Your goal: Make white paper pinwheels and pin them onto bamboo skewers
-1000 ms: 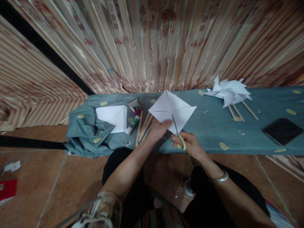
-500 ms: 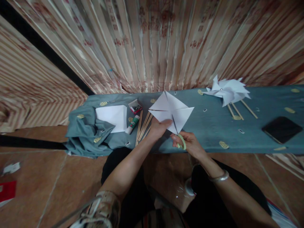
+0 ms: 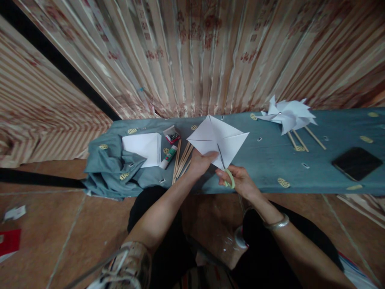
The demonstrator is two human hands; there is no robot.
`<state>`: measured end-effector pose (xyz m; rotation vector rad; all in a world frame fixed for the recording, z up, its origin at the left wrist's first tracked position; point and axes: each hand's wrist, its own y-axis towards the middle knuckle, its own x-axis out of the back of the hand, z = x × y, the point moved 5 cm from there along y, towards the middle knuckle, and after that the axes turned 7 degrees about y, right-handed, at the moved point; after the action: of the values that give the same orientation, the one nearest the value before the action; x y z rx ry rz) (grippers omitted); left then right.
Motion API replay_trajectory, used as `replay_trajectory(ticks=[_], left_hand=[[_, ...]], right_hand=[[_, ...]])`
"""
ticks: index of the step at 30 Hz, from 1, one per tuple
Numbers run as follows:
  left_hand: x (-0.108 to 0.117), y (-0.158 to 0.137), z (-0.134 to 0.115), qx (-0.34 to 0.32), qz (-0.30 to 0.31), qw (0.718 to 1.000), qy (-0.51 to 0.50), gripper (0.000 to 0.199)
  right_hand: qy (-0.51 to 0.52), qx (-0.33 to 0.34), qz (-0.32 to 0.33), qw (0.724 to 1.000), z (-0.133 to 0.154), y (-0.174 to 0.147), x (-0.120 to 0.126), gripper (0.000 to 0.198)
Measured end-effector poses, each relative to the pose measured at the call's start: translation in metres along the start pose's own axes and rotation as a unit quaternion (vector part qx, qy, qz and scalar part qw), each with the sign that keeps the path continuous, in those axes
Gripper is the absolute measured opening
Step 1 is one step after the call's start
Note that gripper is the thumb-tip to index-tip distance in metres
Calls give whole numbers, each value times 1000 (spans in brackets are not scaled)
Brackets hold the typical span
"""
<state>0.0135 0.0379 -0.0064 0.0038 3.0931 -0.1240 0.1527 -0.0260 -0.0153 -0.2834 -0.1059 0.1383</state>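
A white square of paper [image 3: 231,134], turned corner-up and slit inward from its corners, is pinched at its lower left side by my left hand [image 3: 203,162], thumb on top. My right hand [image 3: 239,180] grips the pale green handles of a pair of scissors [image 3: 230,179]. The blades lie along the paper's near corner, pointing toward its middle. Left of my left hand lie several wooden sticks [image 3: 181,159], a glue stick [image 3: 169,157] and a small open box [image 3: 171,135] with tiny dark pieces in it.
A stack of white paper [image 3: 142,148] lies at left, partly under a fold of the blue-green cloth [image 3: 104,168]. Several white paper pinwheels [image 3: 288,114] on sticks rest at right rear. A dark flat object [image 3: 357,163] lies farther right. A striped curtain [image 3: 192,60] hangs behind.
The scissor blades now show closed along the near slit. The paper's right corner has shifted slightly up and right; my hands have hardly moved.
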Motion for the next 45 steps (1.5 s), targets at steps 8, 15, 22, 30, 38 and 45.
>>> replay_trajectory(ticks=[8, 15, 22, 30, 38, 45], left_hand=[[2, 3, 4, -22, 4, 1000, 5, 34], [13, 19, 11, -20, -30, 996, -85, 38], [14, 17, 31, 31, -17, 993, -109, 40], [-18, -5, 55, 119, 63, 989, -65, 37], [-36, -13, 59, 146, 153, 977, -23, 31], [3, -9, 50, 86, 126, 980, 130, 62]], right_hand=[[45, -34, 25, 998, -9, 1, -4, 56], [-189, 40, 36, 981, -15, -10, 28, 48], [-542, 61, -209, 812, -16, -19, 113, 42], [-603, -48, -214, 767, -13, -7, 137, 41], [-584, -104, -191, 782, -3, 8, 147, 44], [-595, -116, -192, 772, -3, 9, 164, 45]])
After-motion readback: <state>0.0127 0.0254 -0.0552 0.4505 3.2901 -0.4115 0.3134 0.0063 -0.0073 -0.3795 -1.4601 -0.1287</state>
